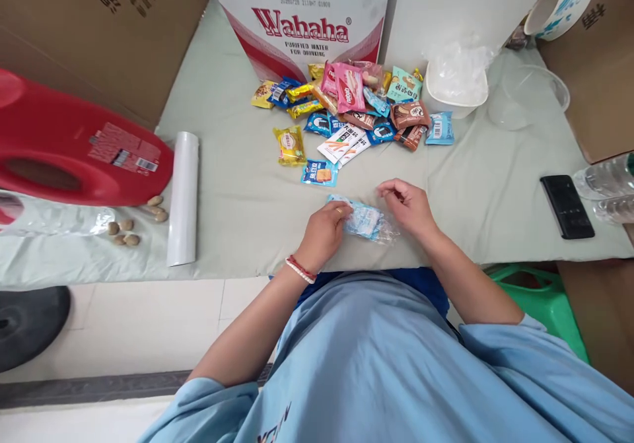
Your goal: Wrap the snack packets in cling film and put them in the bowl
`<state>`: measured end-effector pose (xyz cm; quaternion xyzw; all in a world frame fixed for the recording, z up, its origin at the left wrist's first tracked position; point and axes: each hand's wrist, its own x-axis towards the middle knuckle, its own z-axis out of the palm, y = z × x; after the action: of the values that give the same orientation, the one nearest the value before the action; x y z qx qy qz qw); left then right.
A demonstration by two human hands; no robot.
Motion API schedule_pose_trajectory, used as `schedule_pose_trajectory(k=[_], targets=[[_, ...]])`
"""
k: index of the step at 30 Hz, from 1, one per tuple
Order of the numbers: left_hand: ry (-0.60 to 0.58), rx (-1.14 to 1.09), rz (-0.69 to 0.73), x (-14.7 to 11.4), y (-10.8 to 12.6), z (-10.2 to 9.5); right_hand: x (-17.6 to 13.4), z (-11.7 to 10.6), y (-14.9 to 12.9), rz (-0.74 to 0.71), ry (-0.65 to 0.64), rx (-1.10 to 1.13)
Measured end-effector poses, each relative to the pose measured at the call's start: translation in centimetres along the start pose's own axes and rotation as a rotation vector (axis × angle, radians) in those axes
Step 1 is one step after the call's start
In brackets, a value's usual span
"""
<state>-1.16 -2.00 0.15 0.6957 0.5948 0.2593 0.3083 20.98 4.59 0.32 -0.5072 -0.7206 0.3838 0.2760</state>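
Left hand (323, 233) has fingers closed on a blue packet (364, 222), near middle of the tabletop (247, 212). Right hand (412, 210) just right of it, fingers curled, can't tell if gripping anything. Snack pile (351, 90) farther back.

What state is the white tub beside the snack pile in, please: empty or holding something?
Holding something: crumpled clear plastic sits in the white tub and bulges above its rim. What lies underneath is hidden.
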Motion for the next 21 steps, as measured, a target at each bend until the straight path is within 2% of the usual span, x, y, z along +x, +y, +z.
schedule_pose_trajectory(k=[1,2,5,7,10,13,17,19,21], targets=[[0.012,0.055,-0.008,-0.1,0.2,0.3,-0.3,0.2,0.1,0.029,0.076,-0.128],[0.030,0.116,-0.024,-0.2,0.4,0.6,-0.6,0.4,0.1,0.045,0.098,-0.260],[0.107,0.298,-0.079,-0.3,1.3,1.5,-1.9,1.1,-0.4,0.080,-0.035,-0.533],[0.145,0.391,-0.071,-0.4,1.7,2.0,-2.7,1.2,-1.1,0.098,-0.104,-0.588],[0.201,0.449,-0.036,-0.5,1.7,2.9,-3.6,0.9,-2.5,0.151,-0.139,-0.600],[0.312,0.390,-0.046,-0.6,1.0,3.9,-4.2,0.5,-3.8,0.209,-0.152,-0.620],[0.445,0.170,-0.079,-1.0,0.4,4.3,-4.8,0.6,-4.1,0.319,-0.257,-0.677],[0.437,0.069,-0.055,-1.4,0.4,4.0,-4.7,0.9,-3.8,0.331,-0.270,-0.648],[0.356,0.030,0.024,-1.8,0.6,3.7,-4.4,1.2,-3.2,0.294,-0.251,-0.577]])
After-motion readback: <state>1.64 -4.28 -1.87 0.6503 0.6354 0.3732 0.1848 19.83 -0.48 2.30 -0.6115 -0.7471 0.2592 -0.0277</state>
